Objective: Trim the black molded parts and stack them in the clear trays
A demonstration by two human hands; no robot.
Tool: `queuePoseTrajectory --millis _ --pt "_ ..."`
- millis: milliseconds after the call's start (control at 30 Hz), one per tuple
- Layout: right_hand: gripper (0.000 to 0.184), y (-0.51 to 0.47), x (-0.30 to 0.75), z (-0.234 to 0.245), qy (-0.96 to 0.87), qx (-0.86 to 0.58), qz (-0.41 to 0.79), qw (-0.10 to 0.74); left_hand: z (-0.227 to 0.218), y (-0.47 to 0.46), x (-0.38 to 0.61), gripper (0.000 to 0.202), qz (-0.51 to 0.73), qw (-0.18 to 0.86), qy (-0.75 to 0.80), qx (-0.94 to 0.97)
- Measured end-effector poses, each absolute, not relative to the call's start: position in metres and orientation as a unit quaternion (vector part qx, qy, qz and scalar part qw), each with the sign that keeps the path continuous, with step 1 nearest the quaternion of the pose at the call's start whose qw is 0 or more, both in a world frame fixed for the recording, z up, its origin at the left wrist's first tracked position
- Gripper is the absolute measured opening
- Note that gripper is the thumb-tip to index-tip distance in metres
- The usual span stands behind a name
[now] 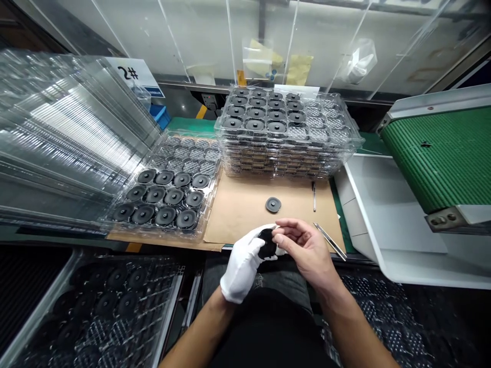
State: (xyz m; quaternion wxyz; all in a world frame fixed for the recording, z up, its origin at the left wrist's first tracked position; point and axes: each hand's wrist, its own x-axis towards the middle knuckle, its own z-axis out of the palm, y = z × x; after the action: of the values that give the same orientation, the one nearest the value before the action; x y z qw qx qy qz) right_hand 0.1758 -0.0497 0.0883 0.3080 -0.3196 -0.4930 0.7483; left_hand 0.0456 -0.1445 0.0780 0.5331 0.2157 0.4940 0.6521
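In a white glove, my left hand (242, 266) is closed around a black rounded plastic part (267, 244), held tilted above the front edge of the work surface. My bare right hand (307, 250) has its thumb and forefinger pinched at the right edge of that same part. Whether something small sits between those fingertips is hidden. A similar black rounded part (273, 205) with a central knob lies flat on the brown cardboard (241, 214), just beyond my hands. Tweezers (330, 241) lie right of my right hand, and a pen-like tool (314, 197) lies farther back.
A stack of clear trays (287, 153) stands at the back, its top one partly filled with black parts. Another partly filled tray (209, 217) lies left, beside tall stacked clear trays (76, 138). Right are a white bin (360, 225) and a green conveyor belt (441, 158).
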Motion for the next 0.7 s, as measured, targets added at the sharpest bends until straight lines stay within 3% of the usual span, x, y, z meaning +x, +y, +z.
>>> queuePoseTrajectory --millis 167,367,600,700 --pt "0.04 -0.043 0.192 0.069 -0.475 -0.385 0.709 0.351 0.099 -0.133 0.031 0.045 0.704 0.595 0.381 0.072" --pt "0.048 -0.05 0.206 0.024 -0.499 -0.413 0.703 0.292 0.158 -0.103 -0.001 0.058 0.766 0.554 0.302 0.125" --pt "0.031 -0.089 0.213 -0.054 -0.71 -0.36 0.599 0.089 0.222 -0.083 -0.007 0.071 0.762 0.542 0.25 0.252" --pt "0.039 -0.099 0.222 -0.086 -0.801 -0.351 0.485 -0.013 0.237 -0.081 -0.005 0.073 0.764 0.52 0.25 0.289"
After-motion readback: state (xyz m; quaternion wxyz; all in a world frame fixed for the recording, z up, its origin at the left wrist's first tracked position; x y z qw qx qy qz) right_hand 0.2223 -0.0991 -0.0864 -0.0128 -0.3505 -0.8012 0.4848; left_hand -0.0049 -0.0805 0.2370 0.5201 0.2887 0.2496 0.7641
